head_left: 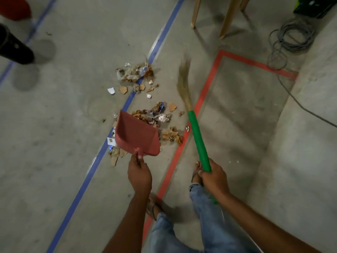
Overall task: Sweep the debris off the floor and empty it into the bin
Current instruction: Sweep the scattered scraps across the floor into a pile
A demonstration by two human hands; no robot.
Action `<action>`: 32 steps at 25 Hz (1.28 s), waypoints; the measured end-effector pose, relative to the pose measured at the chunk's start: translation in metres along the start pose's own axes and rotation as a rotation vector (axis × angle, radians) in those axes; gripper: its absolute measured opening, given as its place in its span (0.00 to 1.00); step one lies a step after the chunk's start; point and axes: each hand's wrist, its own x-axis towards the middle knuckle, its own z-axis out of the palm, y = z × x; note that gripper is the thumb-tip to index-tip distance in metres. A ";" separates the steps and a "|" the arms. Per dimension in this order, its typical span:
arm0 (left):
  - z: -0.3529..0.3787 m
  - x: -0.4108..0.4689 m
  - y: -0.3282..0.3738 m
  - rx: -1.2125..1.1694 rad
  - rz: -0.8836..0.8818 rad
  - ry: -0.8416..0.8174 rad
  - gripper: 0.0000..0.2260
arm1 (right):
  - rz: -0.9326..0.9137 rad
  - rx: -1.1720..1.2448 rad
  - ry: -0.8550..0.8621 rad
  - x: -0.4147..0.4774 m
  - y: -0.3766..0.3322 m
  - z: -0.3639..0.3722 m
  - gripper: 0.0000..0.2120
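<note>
Debris of torn wrappers, paper scraps and cardboard bits lies scattered on the concrete floor along a blue tape line. My left hand grips the handle of a red dustpan, which hangs over the near part of the pile with its mouth facing the debris. My right hand grips the green handle of a grass broom; its straw head is blurred, to the right of the debris. No bin is plainly in view.
Red tape marks a rectangle at right. Wooden chair legs stand at the back. A coiled grey cable lies at far right beside a raised concrete step. A black object is at far left. My sandalled feet stand below.
</note>
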 end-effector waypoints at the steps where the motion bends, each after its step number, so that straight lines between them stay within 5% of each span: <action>1: -0.011 -0.001 -0.012 0.006 0.006 -0.008 0.20 | 0.049 0.035 0.030 -0.024 0.009 0.014 0.13; 4: -0.050 -0.007 -0.051 -0.018 -0.001 -0.049 0.21 | 0.254 0.098 0.063 -0.096 0.037 0.062 0.09; 9: -0.117 -0.015 -0.110 -0.150 -0.143 -0.030 0.20 | 0.486 -0.007 -0.165 -0.136 0.043 0.160 0.08; 12: -0.146 -0.007 -0.143 -0.168 -0.179 0.005 0.18 | 0.379 -0.131 -0.203 -0.115 0.003 0.214 0.13; 15: -0.166 0.013 -0.162 -0.196 -0.190 0.022 0.18 | 0.341 -0.002 -0.154 -0.071 -0.064 0.237 0.12; 22: -0.191 0.047 -0.169 -0.256 -0.166 0.015 0.19 | 0.165 0.115 -0.132 -0.026 -0.163 0.203 0.10; 27: -0.207 0.062 -0.154 -0.266 -0.150 0.032 0.19 | 0.029 0.138 -0.040 -0.088 -0.145 0.166 0.11; 30: -0.219 0.068 -0.158 -0.227 -0.132 0.053 0.21 | -0.050 0.069 -0.056 -0.144 -0.103 0.152 0.28; 32: -0.228 0.070 -0.169 -0.160 -0.120 0.076 0.20 | -0.116 -0.036 -0.112 -0.173 -0.072 0.151 0.29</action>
